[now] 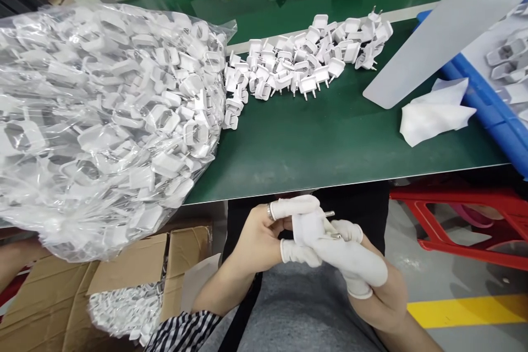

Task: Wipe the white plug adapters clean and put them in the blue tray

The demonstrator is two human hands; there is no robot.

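In front of my lap, my left hand (pixel 259 239) grips a white two-pin plug housing (pixel 307 228) between a thumb and finger wearing white finger cots. My right hand (pixel 367 269), its fingers also in white cots, closes on the same plug housing from the pin side. Two metal pins poke out between my right fingers, which partly cover the piece. Beyond my hands, a loose pile of similar white plug housings (pixel 289 63) lies along the back of the green table (pixel 289 143).
A large clear bag of plug housings (pixel 124 104) fills the left, with another person's arm (pixel 18 258) below it. A cardboard box (pixel 132 269) holds more. To the right are a white bottle (pixel 437 33), crumpled wipe (pixel 435 113), blue tray (pixel 490 104) and red stool (pixel 462 231).
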